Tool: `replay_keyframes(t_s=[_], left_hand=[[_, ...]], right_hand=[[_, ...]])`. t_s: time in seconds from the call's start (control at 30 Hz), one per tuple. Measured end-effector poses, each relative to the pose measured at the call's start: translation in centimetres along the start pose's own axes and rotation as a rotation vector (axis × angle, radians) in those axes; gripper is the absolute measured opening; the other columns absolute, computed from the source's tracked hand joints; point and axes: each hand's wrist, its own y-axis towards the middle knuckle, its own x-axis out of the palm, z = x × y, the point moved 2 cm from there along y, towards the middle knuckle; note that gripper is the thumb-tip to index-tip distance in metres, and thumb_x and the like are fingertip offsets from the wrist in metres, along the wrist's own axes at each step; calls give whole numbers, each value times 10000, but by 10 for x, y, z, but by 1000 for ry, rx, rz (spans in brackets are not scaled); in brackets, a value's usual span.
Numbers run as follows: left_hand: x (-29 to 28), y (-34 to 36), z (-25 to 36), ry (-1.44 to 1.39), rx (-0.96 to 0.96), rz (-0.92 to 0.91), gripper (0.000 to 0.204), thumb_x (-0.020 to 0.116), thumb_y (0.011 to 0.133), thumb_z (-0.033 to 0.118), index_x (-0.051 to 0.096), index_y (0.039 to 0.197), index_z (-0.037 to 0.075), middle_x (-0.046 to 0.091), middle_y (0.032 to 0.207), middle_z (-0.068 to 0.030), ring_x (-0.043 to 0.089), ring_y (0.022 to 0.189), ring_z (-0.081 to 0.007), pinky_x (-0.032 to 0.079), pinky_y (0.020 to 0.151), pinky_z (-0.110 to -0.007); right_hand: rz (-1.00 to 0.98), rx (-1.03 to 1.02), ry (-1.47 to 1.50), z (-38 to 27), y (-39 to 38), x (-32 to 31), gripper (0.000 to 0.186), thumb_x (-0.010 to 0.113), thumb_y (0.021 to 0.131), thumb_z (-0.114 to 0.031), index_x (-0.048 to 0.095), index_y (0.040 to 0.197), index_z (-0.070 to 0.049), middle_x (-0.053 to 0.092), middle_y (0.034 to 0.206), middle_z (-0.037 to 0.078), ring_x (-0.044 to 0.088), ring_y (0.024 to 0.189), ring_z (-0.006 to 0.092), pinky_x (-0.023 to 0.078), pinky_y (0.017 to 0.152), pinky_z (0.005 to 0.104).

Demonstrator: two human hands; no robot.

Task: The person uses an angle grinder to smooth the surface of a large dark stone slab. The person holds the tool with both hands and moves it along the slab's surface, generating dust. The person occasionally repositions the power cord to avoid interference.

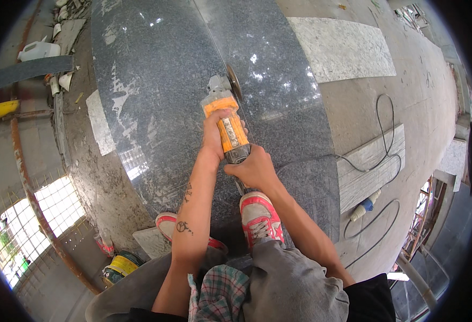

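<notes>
An orange angle grinder (226, 115) with a grey metal head is held in both hands over a large dark granite slab (166, 91). My left hand (213, 134) wraps round the orange body from the left side. Behind it, my right hand (255, 169) grips the dark rear end of the tool. A thin cutting disc (235, 83) stands upright at the right of the head, at a straight line (211, 35) running away along the slab. Whether the disc spins or touches the stone I cannot tell.
A black cord (348, 161) trails right over a pale plank (375, 166) and loops near a wrapped cord joint (364, 206). A light stone slab (343, 48) lies at far right. My red-and-white shoe (260, 217) rests on the dark slab. A bucket (122, 266) and white jug (40, 50) stand left.
</notes>
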Motion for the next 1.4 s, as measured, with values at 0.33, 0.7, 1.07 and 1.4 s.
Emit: replay_keyframes(t_s=[0.33,0.7,1.07,1.4], left_hand=[[1,10,10,-33,6,-26,384,572,770,323,549,953,-13,599,750,-138,625,627,-236,544,571,-373],[6,8,11,-15,50,-45,376,569,769,320,554,940,-15,596,738,-139,623,616,-244,550,569,-383],[-3,-7,-4,-74,-30,-38,409,578,800,286,491,1087,8,585,770,-142,621,641,-250,544,567,-380],[2,4,8,-42,5,-16,397,580,763,318,542,984,-10,596,753,-139,622,628,-244,546,576,-388]], right_hand=[[-14,39,-33,-5,13,0,559,776,553,-336,627,905,71,679,858,227,678,826,368,535,760,398],[-18,39,14,-6,10,-3,540,778,558,-317,641,912,67,682,843,226,681,826,356,536,760,399],[18,42,-18,-4,-13,-1,485,766,570,-252,635,906,72,678,803,191,681,788,320,524,746,373],[-36,61,5,-11,6,-4,536,781,555,-311,642,907,68,681,835,225,681,829,350,531,770,390]])
